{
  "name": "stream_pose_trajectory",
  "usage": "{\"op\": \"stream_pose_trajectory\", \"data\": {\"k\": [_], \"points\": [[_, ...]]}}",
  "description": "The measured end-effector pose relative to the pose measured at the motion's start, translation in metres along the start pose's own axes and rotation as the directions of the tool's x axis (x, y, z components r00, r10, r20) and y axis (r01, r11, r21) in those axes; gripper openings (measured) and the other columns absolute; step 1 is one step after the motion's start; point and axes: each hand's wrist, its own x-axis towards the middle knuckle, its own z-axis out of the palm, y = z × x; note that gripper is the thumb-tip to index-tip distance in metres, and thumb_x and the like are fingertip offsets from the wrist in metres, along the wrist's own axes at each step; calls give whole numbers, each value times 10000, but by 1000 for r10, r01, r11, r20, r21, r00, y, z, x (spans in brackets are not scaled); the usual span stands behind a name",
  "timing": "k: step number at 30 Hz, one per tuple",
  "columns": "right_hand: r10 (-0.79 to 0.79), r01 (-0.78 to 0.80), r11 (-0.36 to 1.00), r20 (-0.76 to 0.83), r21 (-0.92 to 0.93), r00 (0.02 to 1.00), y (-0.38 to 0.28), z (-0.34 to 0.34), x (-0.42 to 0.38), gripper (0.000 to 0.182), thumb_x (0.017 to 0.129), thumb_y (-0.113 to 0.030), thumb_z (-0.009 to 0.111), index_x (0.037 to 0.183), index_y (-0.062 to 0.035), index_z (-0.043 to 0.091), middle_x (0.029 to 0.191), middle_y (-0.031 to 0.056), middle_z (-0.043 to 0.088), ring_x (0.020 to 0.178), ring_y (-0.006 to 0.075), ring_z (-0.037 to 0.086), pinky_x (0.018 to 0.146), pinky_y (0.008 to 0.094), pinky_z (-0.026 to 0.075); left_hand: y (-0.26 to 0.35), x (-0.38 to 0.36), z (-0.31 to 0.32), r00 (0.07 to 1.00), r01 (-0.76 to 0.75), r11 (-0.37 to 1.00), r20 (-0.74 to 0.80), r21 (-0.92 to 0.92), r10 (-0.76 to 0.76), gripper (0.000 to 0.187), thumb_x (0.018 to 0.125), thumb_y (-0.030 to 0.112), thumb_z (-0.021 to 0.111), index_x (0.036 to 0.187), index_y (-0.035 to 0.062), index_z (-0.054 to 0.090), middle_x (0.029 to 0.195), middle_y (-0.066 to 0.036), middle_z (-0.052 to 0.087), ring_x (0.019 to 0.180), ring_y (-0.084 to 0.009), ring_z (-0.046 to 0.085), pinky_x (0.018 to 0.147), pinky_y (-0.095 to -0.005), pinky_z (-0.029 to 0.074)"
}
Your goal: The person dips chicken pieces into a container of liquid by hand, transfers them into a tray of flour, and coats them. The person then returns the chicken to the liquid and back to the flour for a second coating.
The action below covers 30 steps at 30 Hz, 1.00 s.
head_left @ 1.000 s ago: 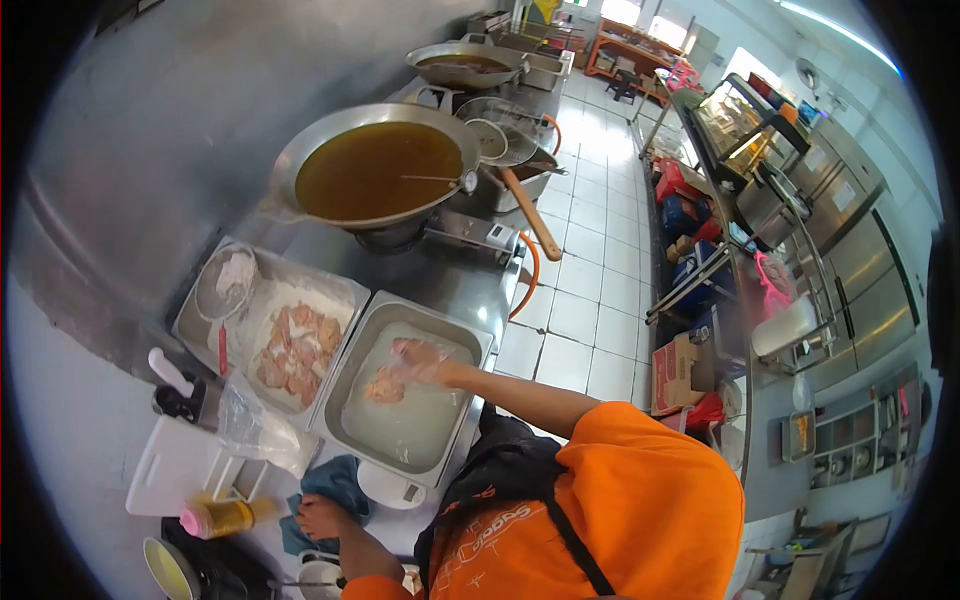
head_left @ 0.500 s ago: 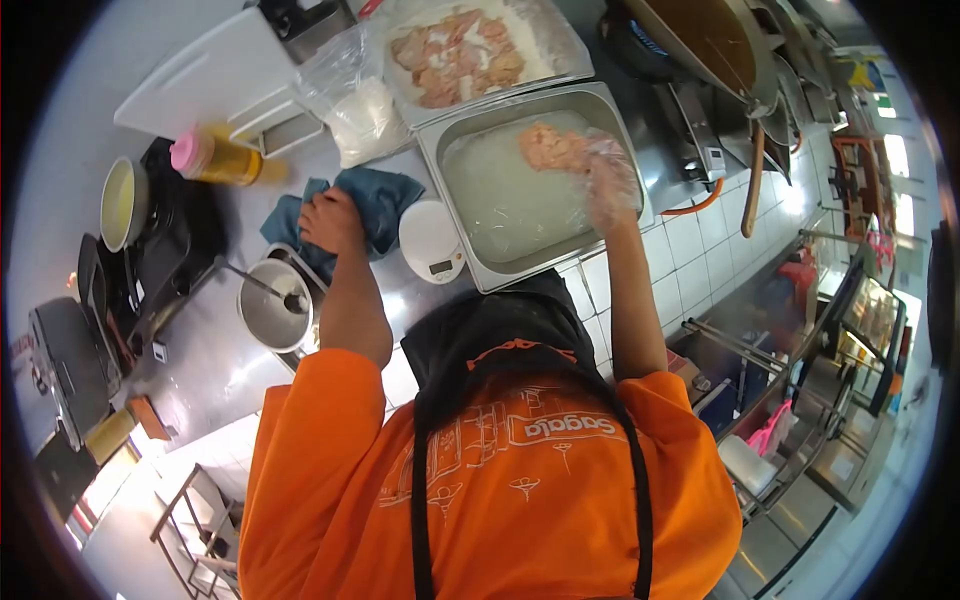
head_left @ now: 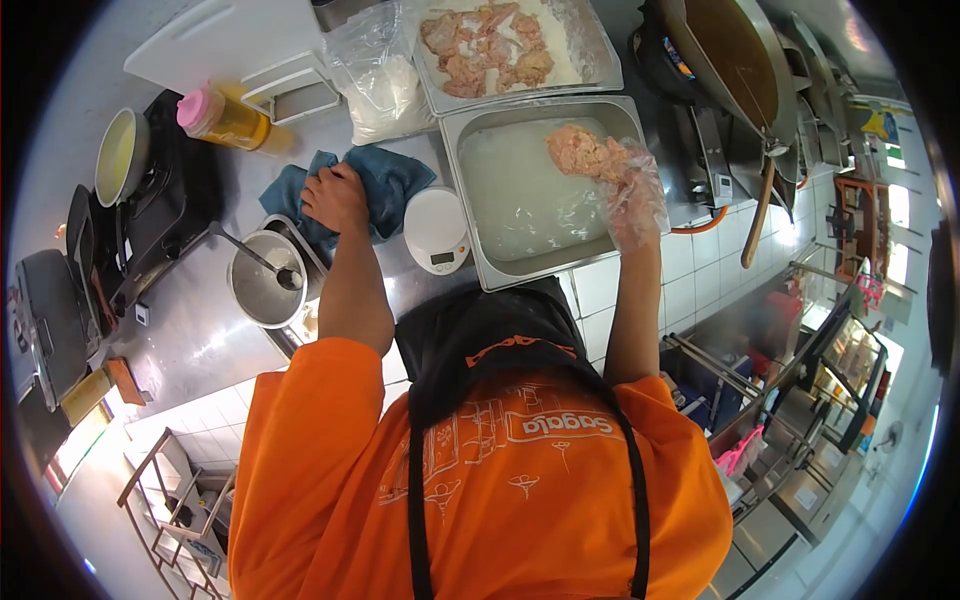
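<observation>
My right hand (head_left: 635, 200), in a clear plastic glove, grips a piece of raw chicken (head_left: 582, 153) with a floury, wet coating. Both are over the right side of a deep steel pan (head_left: 463, 190) that holds cloudy liquid. Fingers curled, my left hand (head_left: 337, 197) presses on a crumpled teal cloth (head_left: 398, 172). Just right of the cloth lies a round white kitchen scale (head_left: 436, 228). Beyond the pan, a second steel tray (head_left: 590, 62) contains white flour and several chicken pieces (head_left: 480, 45).
A bag of flour (head_left: 388, 100) and a pink-capped oil bottle (head_left: 222, 122) stand at the back left. Nearer is a steel bowl with a ladle (head_left: 262, 290). On the right, a large wok of oil (head_left: 720, 55) sits on a burner, its wooden handle (head_left: 757, 215) sticking out towards me.
The chicken piece and my right hand show larger, closer to the camera, near the pan's right side. My left hand stays on the cloth. The whole view has shifted slightly.
</observation>
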Motion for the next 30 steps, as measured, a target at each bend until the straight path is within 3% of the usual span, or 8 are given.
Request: {"op": "stream_pose_trajectory", "data": {"k": [5,7,8,10,20,22,29,30], "points": [[-72,77,987,39,-138,997,-13,-5,-1,298,835,-78,579,1129,-58,536,1023,53,617,856,177,617,735,293,518,1,0,-1,1000,-4,1000,14,-11,4,339,860,322,489,859,79,726,971,-127,663,923,-332,591,791,-476,437],[-239,355,744,270,-566,933,-16,-4,5,289,819,-162,637,1078,-63,554,987,99,652,860,249,639,758,348,511,1,0,-1,1000,4,1000,20,-20,-4,341,860,324,488,862,79,726,978,-127,661,929,-332,589,794,-474,435],[-237,354,744,271,-566,933,-17,-5,5,289,819,-162,637,1078,-63,554,987,99,652,860,249,639,758,348,511,1,0,-1,1000,11,1000,27,-26,-10,343,861,325,486,864,80,725,985,-126,659,935,-332,588,797,-472,433],[-221,414,126,381,-902,898,-35,20,-11,353,776,-236,694,1057,-73,556,976,147,658,864,331,638,778,408,497,1,1,-2,999,10,1000,33,-22,-10,342,861,325,485,865,80,724,984,-126,656,936,-332,586,802,-471,432],[-357,544,139,470,-827,807,-13,8,-10,349,734,-233,712,1030,-87,597,939,153,648,861,361,632,779,451,485,0,3,3,1000,15,999,11,-35,-15,315,854,319,498,835,91,715,950,-118,647,928,-330,580,796,-469,427],[-371,498,29,453,-866,810,-14,16,-22,350,733,-228,714,1034,-88,604,939,141,650,847,351,634,774,451,491,-4,-1,3,1000,-2,1000,6,-4,2,310,850,320,504,834,92,714,945,-118,648,924,-330,581,794,-468,427],[-330,322,273,226,-907,916,4,12,-28,382,718,-246,730,1058,-121,609,958,155,645,932,344,635,818,452,499,-1,1,2,1000,17,1000,-21,7,-16,285,836,319,525,805,94,698,921,-110,637,888,-324,574,770,-464,428],[-336,399,121,340,-909,878,7,13,-29,392,716,-249,730,1067,-127,608,985,160,641,959,352,626,830,457,496,0,2,2,1000,14,1000,-19,5,-13,281,836,316,526,805,95,697,919,-109,636,889,-324,573,769,-464,427]]}}
